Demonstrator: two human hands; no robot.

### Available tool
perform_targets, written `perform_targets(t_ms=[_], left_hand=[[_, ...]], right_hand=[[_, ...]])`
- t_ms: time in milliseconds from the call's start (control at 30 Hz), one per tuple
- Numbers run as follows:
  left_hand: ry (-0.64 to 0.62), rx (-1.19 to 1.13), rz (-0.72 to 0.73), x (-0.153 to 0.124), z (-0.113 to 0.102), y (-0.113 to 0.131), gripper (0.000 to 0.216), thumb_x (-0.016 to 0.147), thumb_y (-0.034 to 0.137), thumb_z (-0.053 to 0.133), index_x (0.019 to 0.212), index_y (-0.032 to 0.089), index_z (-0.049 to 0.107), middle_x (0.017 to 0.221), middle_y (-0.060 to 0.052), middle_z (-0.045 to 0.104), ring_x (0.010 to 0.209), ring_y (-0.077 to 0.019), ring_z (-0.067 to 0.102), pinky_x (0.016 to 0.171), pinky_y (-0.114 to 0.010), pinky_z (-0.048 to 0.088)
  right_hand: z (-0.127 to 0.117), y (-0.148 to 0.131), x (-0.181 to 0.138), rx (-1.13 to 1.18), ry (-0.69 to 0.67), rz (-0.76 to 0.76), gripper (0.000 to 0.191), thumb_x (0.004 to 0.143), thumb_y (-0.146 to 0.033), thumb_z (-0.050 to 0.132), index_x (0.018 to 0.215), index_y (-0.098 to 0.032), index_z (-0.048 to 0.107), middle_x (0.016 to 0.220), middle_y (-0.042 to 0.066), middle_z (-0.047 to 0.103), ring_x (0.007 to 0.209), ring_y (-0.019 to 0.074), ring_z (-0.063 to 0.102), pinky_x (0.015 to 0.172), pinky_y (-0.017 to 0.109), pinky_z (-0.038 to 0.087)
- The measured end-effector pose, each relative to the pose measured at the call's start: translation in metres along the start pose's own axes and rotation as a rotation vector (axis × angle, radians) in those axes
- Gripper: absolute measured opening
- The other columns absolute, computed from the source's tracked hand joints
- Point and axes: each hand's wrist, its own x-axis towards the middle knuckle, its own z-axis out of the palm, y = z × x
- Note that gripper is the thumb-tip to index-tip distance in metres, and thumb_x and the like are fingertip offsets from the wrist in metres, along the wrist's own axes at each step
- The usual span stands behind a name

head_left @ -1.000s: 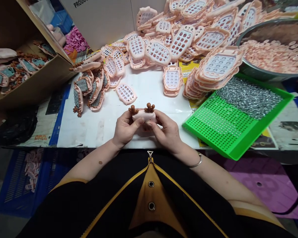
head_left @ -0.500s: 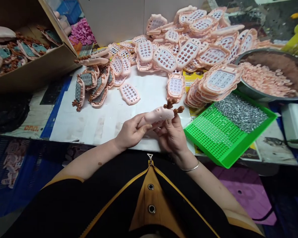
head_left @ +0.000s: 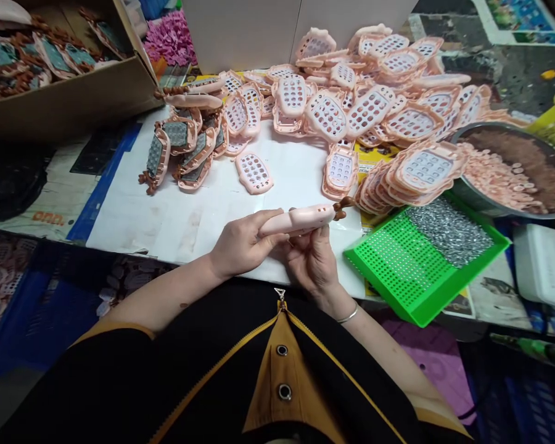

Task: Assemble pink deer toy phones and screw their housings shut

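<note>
along the worktop (head_left: pixel 185 222) — pink shells (head_left: pixel 326 115), green tray (head_left: pixel 460 280)

Table (head_left: pixel 134 213): white-covered, scuffed
Panel (head_left: pixel 254 34): pale grey, upright behind table
Floor (head_left: pixel 12 394): grey, lower left
Light: dim below table

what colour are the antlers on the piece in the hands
The antlers are brown, seen best in the head view.
</note>
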Motion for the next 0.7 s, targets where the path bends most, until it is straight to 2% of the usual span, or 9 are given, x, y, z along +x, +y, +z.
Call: perform_targets(t_ms=[133, 200, 267, 333, 400, 500, 567, 633, 700], left_hand=[[0.005, -0.028, 0.153, 0.004, -0.008, 0.004, 0.061, 0.081, 0.046, 0.077, 0.134, 0.019, 0.062, 0.137, -0.015, 0.066, 0.126, -0.0293, 0.063, 0.108, -0.044, 0.048], [0.019, -0.107, 0.169, 0.006, -0.006, 0.008, 0.052, 0.082, 0.04, 0.077, 0.128, 0.02, 0.066, 0.133, -0.014, 0.069, 0.123, -0.0273, 0.065, 0.11, -0.043, 0.047], [0.027, -0.267, 0.092, 0.006, 0.0, 0.011, 0.036, 0.086, 0.033, 0.074, 0.12, 0.021, 0.071, 0.122, -0.01, 0.075, 0.113, -0.0239, 0.071, 0.106, -0.04, 0.05], [0.045, -0.504, -0.026, 0.006, 0.005, 0.011, 0.03, 0.084, 0.032, 0.077, 0.111, 0.022, 0.075, 0.114, -0.008, 0.077, 0.107, -0.0231, 0.073, 0.102, -0.039, 0.053], [0.075, -0.802, -0.134, 0.007, 0.007, 0.009, 0.033, 0.077, 0.04, 0.082, 0.106, 0.024, 0.075, 0.114, -0.006, 0.077, 0.11, -0.0248, 0.071, 0.103, -0.041, 0.053], [0.129, -1.155, -0.287, 0.011, 0.002, 0.005, 0.041, 0.074, 0.05, 0.083, 0.106, 0.027, 0.074, 0.121, -0.003, 0.073, 0.128, -0.0275, 0.062, 0.111, -0.045, 0.047], [0.15, -1.211, -0.365, 0.014, -0.002, 0.004, 0.042, 0.075, 0.053, 0.081, 0.108, 0.028, 0.072, 0.128, -0.002, 0.07, 0.138, -0.0286, 0.052, 0.115, -0.045, 0.043], [0.129, -1.161, -0.395, 0.015, -0.003, 0.002, 0.044, 0.076, 0.056, 0.078, 0.11, 0.028, 0.071, 0.134, -0.002, 0.067, 0.143, -0.0291, 0.047, 0.116, -0.045, 0.042], [0.086, -1.074, -0.41, 0.015, 0.0, 0.0, 0.046, 0.079, 0.06, 0.073, 0.114, 0.03, 0.068, 0.143, -0.001, 0.062, 0.143, -0.0287, 0.047, 0.114, -0.045, 0.045]], right_hand=[[-0.006, 0.009, 0.0, -0.164, -0.079, -0.162, 0.04, 0.077, -0.051, 0.079, 0.112, -0.045, 0.061, 0.124, -0.006, 0.067, 0.11, 0.0161, 0.066, 0.091, 0.039, 0.061], [-0.01, 0.013, 0.0, -0.288, -0.155, -0.243, 0.034, 0.08, -0.049, 0.077, 0.11, -0.042, 0.063, 0.123, -0.004, 0.067, 0.114, 0.0164, 0.066, 0.098, 0.04, 0.058], [-0.012, 0.014, 0.001, -0.419, -0.222, -0.337, 0.028, 0.085, -0.047, 0.072, 0.111, -0.041, 0.063, 0.119, -0.002, 0.068, 0.113, 0.0165, 0.066, 0.1, 0.039, 0.057], [-0.011, 0.009, 0.002, -0.553, -0.257, -0.472, 0.029, 0.091, -0.046, 0.066, 0.119, -0.041, 0.06, 0.119, 0.0, 0.067, 0.114, 0.0173, 0.067, 0.098, 0.039, 0.058], [-0.007, 0.001, 0.004, -0.72, -0.292, -0.627, 0.046, 0.09, -0.05, 0.065, 0.132, -0.038, 0.051, 0.127, 0.004, 0.065, 0.114, 0.0201, 0.067, 0.096, 0.04, 0.059], [0.005, -0.013, 0.004, -1.077, -0.36, -0.77, 0.077, 0.085, -0.067, 0.062, 0.146, -0.026, 0.04, 0.125, 0.014, 0.067, 0.098, 0.0257, 0.071, 0.082, 0.041, 0.061], [0.013, -0.019, 0.002, -1.312, -0.366, -0.765, 0.076, 0.089, -0.073, 0.048, 0.144, -0.02, 0.044, 0.113, 0.016, 0.073, 0.085, 0.0268, 0.072, 0.071, 0.038, 0.06], [0.019, -0.023, 0.0, -1.467, -0.335, -0.732, 0.068, 0.096, -0.068, 0.033, 0.137, -0.018, 0.053, 0.104, 0.015, 0.076, 0.076, 0.0259, 0.071, 0.064, 0.035, 0.055], [0.023, -0.025, -0.002, -1.566, -0.314, -0.726, 0.065, 0.098, -0.063, 0.031, 0.13, -0.015, 0.061, 0.097, 0.016, 0.078, 0.067, 0.0236, 0.068, 0.059, 0.033, 0.05]])
